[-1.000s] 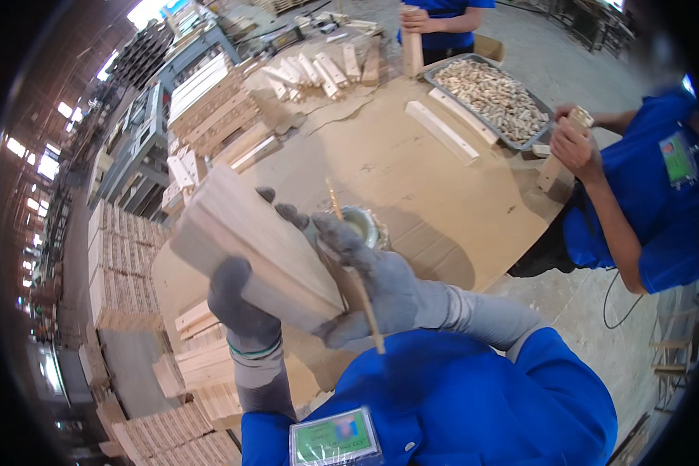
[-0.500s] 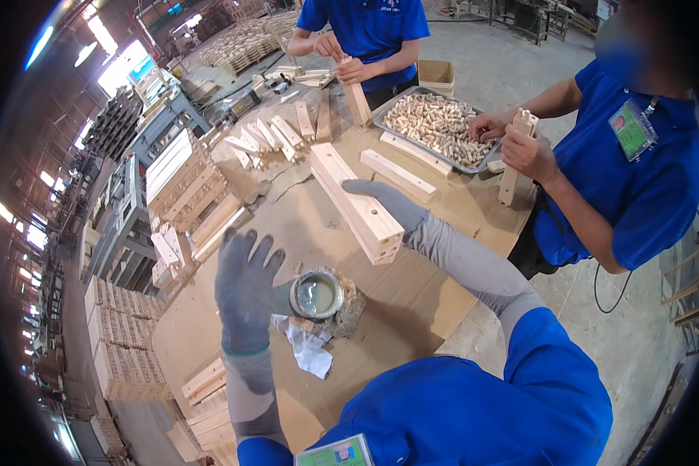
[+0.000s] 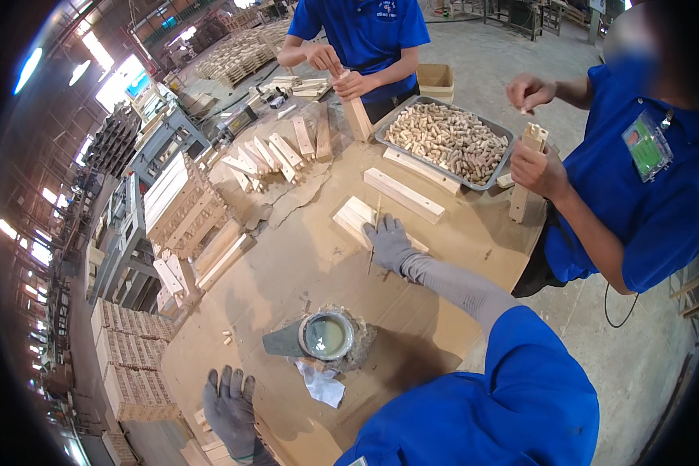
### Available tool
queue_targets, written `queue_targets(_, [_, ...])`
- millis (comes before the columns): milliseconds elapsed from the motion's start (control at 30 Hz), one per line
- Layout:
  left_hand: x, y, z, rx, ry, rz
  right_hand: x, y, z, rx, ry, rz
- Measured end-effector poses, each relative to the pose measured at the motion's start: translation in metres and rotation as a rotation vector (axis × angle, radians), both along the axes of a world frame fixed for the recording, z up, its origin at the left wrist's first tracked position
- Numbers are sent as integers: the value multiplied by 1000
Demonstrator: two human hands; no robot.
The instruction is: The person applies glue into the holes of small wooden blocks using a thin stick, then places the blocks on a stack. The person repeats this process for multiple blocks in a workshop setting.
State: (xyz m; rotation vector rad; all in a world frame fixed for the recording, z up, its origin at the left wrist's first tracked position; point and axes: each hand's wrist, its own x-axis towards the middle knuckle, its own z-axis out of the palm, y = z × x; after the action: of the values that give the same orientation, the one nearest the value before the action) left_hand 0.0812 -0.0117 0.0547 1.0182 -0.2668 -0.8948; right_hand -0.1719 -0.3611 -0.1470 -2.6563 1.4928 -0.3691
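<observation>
Head view: right grey-gloved hand [image 3: 392,245], fingers curled, thin brown stick [image 3: 370,263] in grip, over pale rectangular wooden block [image 3: 352,214] on brown cardboard-covered counter [image 3: 435,281], toward far right edge; hold on block, cannot tell. Left grey-gloved hand [image 3: 232,408] empty, fingers spread, near left corner. Work looks partway: block appears laid down; stacked pale wooden pieces [image 3: 180,205], far left edge, likely remain.

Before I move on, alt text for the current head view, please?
A gloved right hand over a table covers part of a thin stick and pale wooden pieces; the gloved left hand is open at lower left. A pot of liquid stands between them; beyond, two co-workers hold wood near a tray of pegs.
</observation>
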Motion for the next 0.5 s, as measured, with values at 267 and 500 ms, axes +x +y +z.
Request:
queue_targets(267, [9,47,-29,46,31,122,-15,-67,1,-120,196,-131])
queue_targets(500, [-36,93,-113,189,-208,215,-71,59,-58,79,-169,88])
